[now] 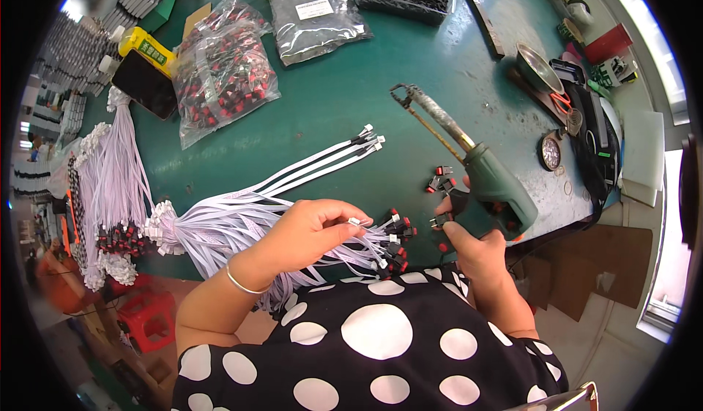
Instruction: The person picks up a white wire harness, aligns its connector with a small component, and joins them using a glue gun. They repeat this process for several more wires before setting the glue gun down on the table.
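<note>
Left hand [316, 224]: thumb and forefinger together on a small white connector [354, 221], above the white cable bundle [220, 228] on the green table [315, 107]. Right hand [477, 248]: closed around a green pistol-shaped tool [499, 188], a small black part [439, 221] between thumb and finger. Risks, as judged: barrel, if hot, may scorch cables when swung left; double load may drop the black part; crossed cables may snag. Markings: grey bag [322, 36], white label [313, 8], print too small to read; yellow bottle [149, 48], large printed characters.
</note>
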Demonstrator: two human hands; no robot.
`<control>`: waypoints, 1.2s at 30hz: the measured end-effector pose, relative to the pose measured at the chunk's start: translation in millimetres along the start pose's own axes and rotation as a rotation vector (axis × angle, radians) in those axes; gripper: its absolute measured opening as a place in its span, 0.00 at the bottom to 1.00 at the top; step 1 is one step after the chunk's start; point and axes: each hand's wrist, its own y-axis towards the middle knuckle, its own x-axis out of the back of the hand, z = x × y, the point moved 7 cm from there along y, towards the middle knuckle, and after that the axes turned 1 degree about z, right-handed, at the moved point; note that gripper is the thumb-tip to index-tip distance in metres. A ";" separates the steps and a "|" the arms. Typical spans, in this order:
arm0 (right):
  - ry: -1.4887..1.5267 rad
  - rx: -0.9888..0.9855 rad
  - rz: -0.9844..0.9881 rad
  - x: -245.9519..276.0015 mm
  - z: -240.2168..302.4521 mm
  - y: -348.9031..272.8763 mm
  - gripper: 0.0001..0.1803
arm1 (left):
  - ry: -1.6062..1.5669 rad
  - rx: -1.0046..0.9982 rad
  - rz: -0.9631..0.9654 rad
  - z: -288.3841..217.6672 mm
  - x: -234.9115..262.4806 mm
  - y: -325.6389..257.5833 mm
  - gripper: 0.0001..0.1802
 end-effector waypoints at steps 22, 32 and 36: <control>0.172 0.056 -0.243 26.9 14.1 1.0 0.35 | -0.084 -0.105 -0.067 -15.5 -2.2 3.8 0.07; 0.000 -0.141 0.079 -15.4 -9.3 9.2 0.20 | -0.199 -0.027 -0.098 -3.2 -5.2 5.9 0.08; 0.006 -0.180 0.146 -35.8 -6.3 12.9 0.19 | -0.260 0.023 -0.066 4.6 -9.4 7.5 0.06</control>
